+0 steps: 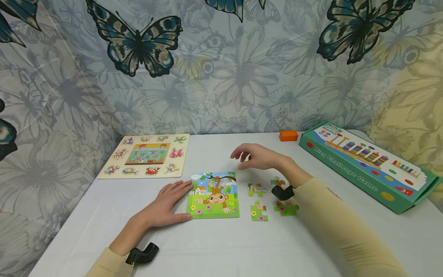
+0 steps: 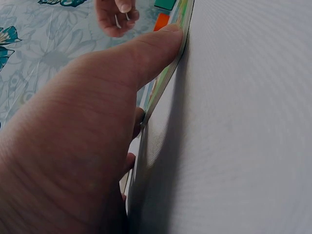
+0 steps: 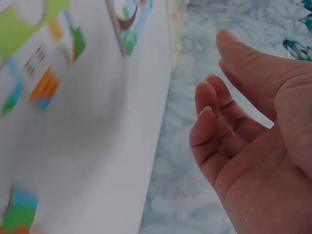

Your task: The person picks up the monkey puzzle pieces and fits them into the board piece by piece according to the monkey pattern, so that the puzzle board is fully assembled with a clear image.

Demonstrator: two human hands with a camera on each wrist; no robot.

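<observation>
A square monkey jigsaw puzzle (image 1: 213, 198) lies flat on the white table. My left hand (image 1: 167, 206) rests at its left side, with the fingertips at the upper left edge and the thumb by the lower left corner. In the left wrist view the thumb (image 2: 158, 48) touches the board's edge. Above the table, beyond the puzzle's upper right corner, my right hand (image 1: 257, 157) hovers with loosely bent fingers and holds nothing. Loose jigsaw pieces lie right of the board: a house piece (image 1: 257, 189), a flower piece (image 1: 259, 212), and others partly hidden by the right wrist camera.
At the back left lies a wooden sea-animal board (image 1: 115, 163). A green Ring Challenge Game box (image 1: 367, 184) stands along the right side, with an orange block (image 1: 288, 135) near its far end. A butterfly-patterned cloth (image 1: 221, 96) hangs behind the table (image 1: 214, 250).
</observation>
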